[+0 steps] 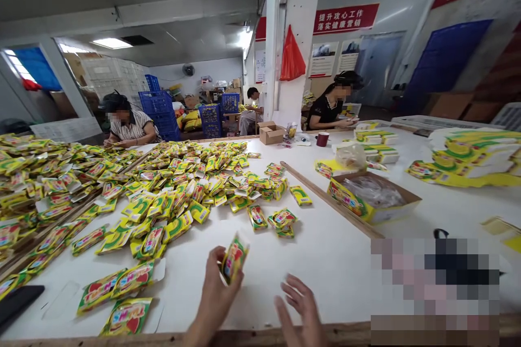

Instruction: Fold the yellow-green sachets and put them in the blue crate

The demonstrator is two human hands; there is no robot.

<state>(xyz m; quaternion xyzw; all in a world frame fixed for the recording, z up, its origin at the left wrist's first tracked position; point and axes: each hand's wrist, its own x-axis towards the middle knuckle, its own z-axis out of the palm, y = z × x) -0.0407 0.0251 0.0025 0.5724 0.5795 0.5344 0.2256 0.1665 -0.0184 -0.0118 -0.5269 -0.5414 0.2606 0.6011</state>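
Observation:
My left hand grips a small yellow-and-green printed box, tilted and held above the white table near its front edge. To the right of it, my right hand is slightly blurred, with fingers apart and nothing between them. A few like boxes lie at the front left, some with white end flaps showing. Beyond my hands, a small stack of boxes and a single box rest on the table. A large heap of these boxes spreads behind and to the left.
A wooden strip divides the table on the right. Past it stand an open carton holding clear plastic bags and stacks of flat yellow cardboard. A dark phone-like object lies front left. Co-workers sit across the table.

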